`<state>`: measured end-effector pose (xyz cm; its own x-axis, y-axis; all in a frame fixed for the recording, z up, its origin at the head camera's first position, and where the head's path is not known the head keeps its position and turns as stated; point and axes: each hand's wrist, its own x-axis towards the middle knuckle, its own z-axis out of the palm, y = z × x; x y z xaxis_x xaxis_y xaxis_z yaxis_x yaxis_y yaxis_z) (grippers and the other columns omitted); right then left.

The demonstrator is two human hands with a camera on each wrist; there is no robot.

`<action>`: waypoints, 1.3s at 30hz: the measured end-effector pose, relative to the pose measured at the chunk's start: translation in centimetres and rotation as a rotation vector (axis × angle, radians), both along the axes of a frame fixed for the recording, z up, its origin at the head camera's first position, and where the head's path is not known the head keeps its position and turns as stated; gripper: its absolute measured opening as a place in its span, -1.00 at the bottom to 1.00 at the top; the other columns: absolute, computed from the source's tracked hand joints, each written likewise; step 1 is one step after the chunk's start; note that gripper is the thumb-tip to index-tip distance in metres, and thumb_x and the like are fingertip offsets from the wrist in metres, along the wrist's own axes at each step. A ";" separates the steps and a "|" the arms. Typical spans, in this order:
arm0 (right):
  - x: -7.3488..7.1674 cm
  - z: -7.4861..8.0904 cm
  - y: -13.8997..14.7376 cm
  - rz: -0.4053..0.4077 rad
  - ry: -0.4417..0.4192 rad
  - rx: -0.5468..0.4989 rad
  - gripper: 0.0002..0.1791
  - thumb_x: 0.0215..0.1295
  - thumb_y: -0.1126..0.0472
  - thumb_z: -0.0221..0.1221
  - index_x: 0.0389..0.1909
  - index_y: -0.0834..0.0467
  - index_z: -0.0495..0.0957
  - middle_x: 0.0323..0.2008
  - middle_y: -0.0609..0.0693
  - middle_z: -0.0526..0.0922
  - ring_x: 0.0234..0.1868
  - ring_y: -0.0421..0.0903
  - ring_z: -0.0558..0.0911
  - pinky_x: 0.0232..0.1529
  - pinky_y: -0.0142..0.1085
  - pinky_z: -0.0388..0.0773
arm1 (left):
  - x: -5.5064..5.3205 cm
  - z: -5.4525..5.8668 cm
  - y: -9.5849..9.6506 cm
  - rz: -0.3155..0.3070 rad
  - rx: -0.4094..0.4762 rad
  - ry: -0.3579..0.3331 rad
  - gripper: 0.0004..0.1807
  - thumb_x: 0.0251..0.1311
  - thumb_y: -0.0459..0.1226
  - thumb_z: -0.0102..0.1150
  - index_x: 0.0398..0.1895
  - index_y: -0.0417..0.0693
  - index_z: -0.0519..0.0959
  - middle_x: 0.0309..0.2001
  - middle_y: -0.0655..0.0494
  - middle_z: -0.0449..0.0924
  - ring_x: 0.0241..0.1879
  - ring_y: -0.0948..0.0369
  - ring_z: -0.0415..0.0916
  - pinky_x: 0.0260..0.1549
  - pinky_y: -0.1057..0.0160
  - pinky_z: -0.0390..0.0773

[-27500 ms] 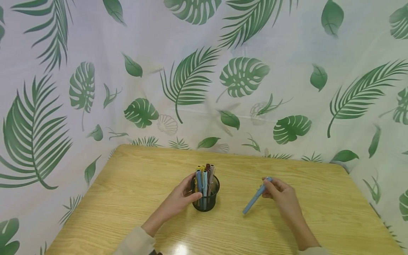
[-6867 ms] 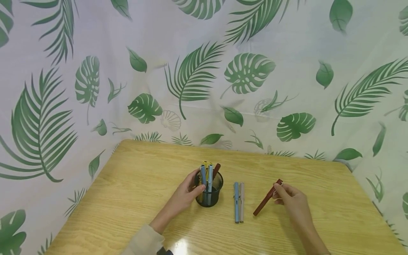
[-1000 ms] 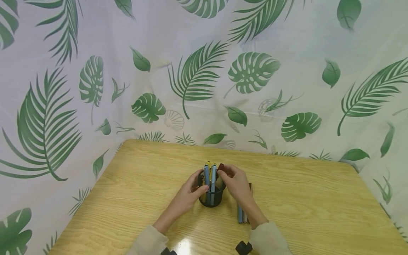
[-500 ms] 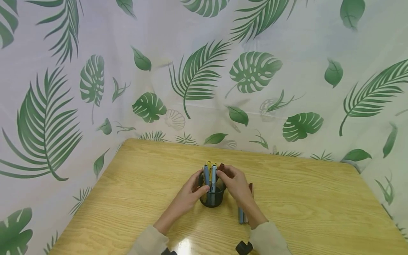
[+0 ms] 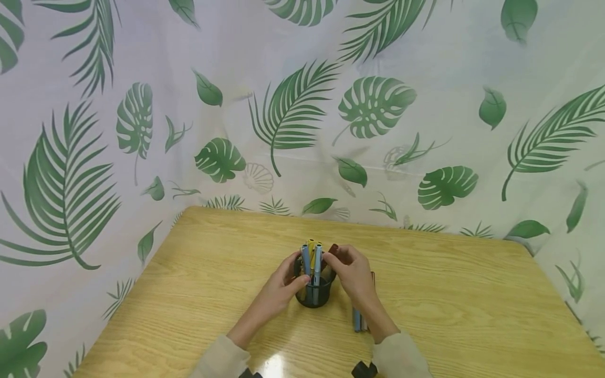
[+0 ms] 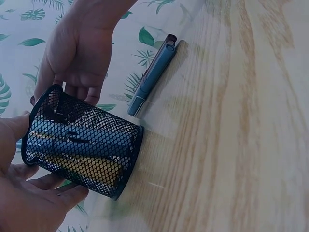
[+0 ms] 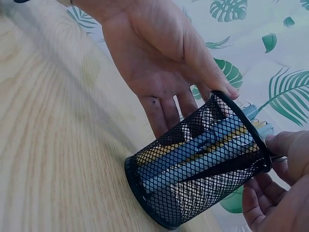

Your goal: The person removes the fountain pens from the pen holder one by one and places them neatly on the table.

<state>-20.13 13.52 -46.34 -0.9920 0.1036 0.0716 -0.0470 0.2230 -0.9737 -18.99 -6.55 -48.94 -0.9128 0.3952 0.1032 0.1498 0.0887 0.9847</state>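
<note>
A black mesh pen holder stands upright on the table, with my left hand gripping it around its left side, thumb at the front. Inside stand a blue pen, a light blue pen and yellow pens. At the holder's right rim my right hand pinches the top of a dark red pen, whose lower part is still inside the holder. Under my right forearm, and partly hidden by it, lie a blue pen and others, including a dark red one.
The wooden table extends on both sides of the holder. Behind and beside it hangs a white cloth printed with green leaves. In the left wrist view, the laid-out pens rest a short way from the holder.
Earlier my right hand held a blue pen, then a dark red one; pens now lie right of the holder. Within the last second the pinched pen's top shifted slightly right.
</note>
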 end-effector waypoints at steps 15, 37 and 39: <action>0.9 0.6 0.7 -0.077 0.094 -0.110 -0.65 0.41 0.05 0.35 -0.06 0.26 0.59 -0.19 0.17 0.78 -0.14 0.08 0.69 -0.02 -0.21 0.59 | 0.0 -0.2 0.1 0.012 0.004 0.004 -0.27 0.57 -0.25 0.07 0.64 -0.22 0.02 0.45 -0.35 0.30 0.40 -0.22 0.33 0.33 -0.18 0.38; 1.2 1.5 4.6 -0.210 0.233 -0.258 -0.65 0.53 0.12 0.21 0.00 0.37 0.59 -0.20 0.12 0.78 -0.29 -0.11 0.77 -0.11 -0.29 0.71 | 0.1 -0.3 0.0 0.005 -0.003 0.019 -0.24 0.57 -0.19 0.09 0.65 -0.24 0.01 0.46 -0.34 0.29 0.42 -0.20 0.31 0.34 -0.19 0.37; 1.2 1.5 5.0 -0.205 0.235 -0.311 -0.63 0.53 0.14 0.20 0.02 0.43 0.56 -0.19 0.14 0.77 -0.27 -0.10 0.76 -0.10 -0.27 0.72 | 0.1 -0.2 0.0 0.003 0.005 0.015 -0.24 0.57 -0.19 0.09 0.64 -0.24 0.00 0.46 -0.34 0.28 0.42 -0.20 0.30 0.34 -0.19 0.37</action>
<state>-18.97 18.48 -44.82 -0.9090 0.3494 0.2271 -0.2607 -0.0516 -0.9640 -18.92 -6.57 -49.19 -0.9123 0.3918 0.1190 0.1642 0.0838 0.9829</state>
